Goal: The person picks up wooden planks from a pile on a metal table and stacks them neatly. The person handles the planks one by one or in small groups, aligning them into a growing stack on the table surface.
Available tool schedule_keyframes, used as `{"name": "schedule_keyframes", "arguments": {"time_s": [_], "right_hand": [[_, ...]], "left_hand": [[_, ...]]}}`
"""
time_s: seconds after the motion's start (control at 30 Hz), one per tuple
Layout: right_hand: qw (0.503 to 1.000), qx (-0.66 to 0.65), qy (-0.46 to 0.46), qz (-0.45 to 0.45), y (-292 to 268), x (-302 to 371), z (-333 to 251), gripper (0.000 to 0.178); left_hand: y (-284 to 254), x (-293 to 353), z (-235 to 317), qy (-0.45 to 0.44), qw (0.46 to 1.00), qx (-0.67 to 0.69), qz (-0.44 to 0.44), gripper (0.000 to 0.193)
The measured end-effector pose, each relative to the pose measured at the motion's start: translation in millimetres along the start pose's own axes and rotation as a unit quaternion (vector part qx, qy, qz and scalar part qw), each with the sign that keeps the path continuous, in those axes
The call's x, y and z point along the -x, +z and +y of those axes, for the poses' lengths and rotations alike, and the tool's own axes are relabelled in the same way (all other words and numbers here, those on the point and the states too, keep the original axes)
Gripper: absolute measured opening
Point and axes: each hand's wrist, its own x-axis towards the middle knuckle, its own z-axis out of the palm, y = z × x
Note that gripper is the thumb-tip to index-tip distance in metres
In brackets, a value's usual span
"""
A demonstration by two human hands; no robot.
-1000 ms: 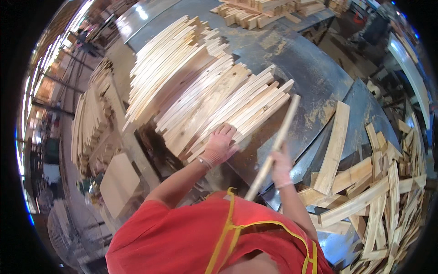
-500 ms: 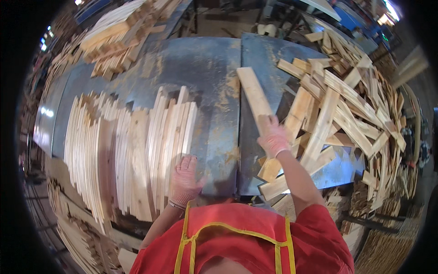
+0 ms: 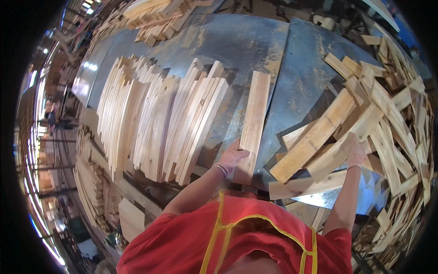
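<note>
My left hand (image 3: 232, 157), in a pale work glove, grips the near end of a flat wooden slat (image 3: 253, 119) that lies lengthwise on the blue-grey metal table (image 3: 296, 77). To its left, touching or nearly so, leans a row of several sorted slats standing on edge (image 3: 159, 121). My right hand (image 3: 357, 150), also gloved, rests on a board in the loose heap of boards (image 3: 388, 109) at the right. Whether its fingers close around that board is not visible.
More cut wood is piled at the far edge of the table (image 3: 155, 18). Stacked slats (image 3: 93, 182) lie below the table's left edge. A light wooden panel (image 3: 130, 219) leans near my left side. Sawdust covers the tabletop.
The slat passed from my right hand to my left hand and now lies beside the sorted row. My right hand moved right onto the loose heap. The view tilted toward the table.
</note>
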Motion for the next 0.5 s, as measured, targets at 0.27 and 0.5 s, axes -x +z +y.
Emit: {"name": "schedule_keyframes", "arguments": {"time_s": [0.27,0.5], "right_hand": [[0.955,-0.267,0.060,-0.116,123.8,171.8,-12.7,0.072],[0.921,0.222,-0.065,-0.312,270.9,285.5,28.3,0.063]], "left_hand": [[-55.6,61.8,26.3,0.000,0.970,-0.205,0.131,0.064],[-93.8,136.5,62.8,-0.002,0.927,-0.312,0.207,0.057]]}}
